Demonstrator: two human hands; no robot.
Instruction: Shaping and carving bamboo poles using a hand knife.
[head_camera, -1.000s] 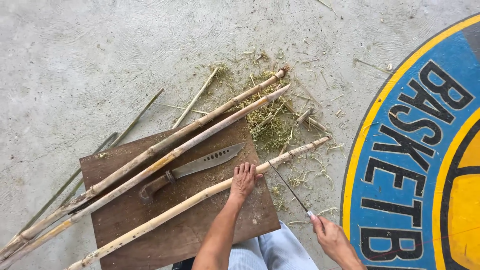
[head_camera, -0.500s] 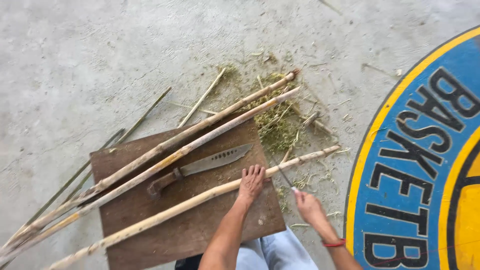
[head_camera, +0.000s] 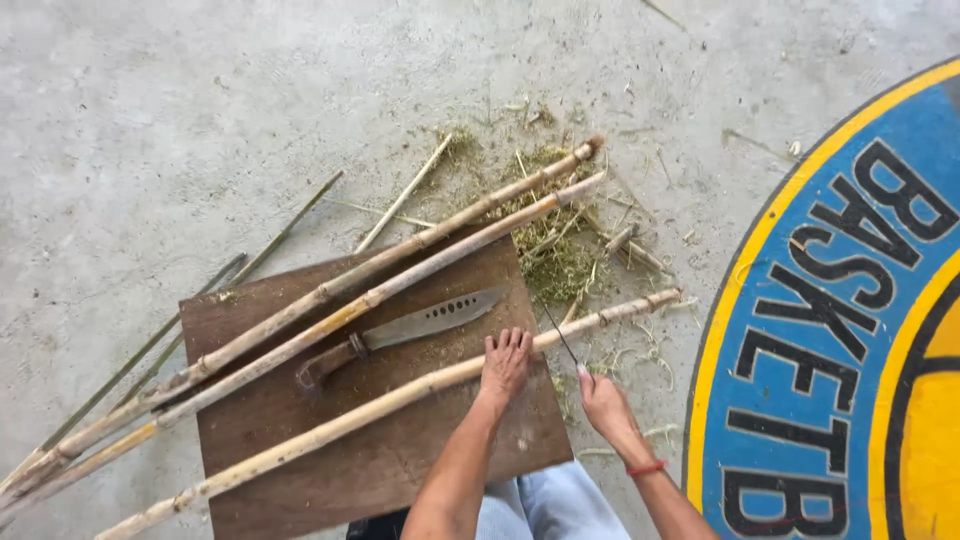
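A rough grey concrete floor (head_camera: 200, 100) carries a brown wooden board (head_camera: 400, 450), with a blue and yellow painted circle (head_camera: 800, 330) at the right. The left hand (head_camera: 505, 365) presses flat, fingers spread, on a pale cane stalk (head_camera: 350, 425) crossing the board. The right hand (head_camera: 600, 400), past the board's right edge, pinches a thin dark strip (head_camera: 558, 330). A machete (head_camera: 420, 325) lies between stalks; bare floor spreads beyond.

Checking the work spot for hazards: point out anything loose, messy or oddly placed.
A machete lies bare-bladed on the wooden board, between cane stalks, close to the left hand. Green shavings litter the concrete floor beyond the board.
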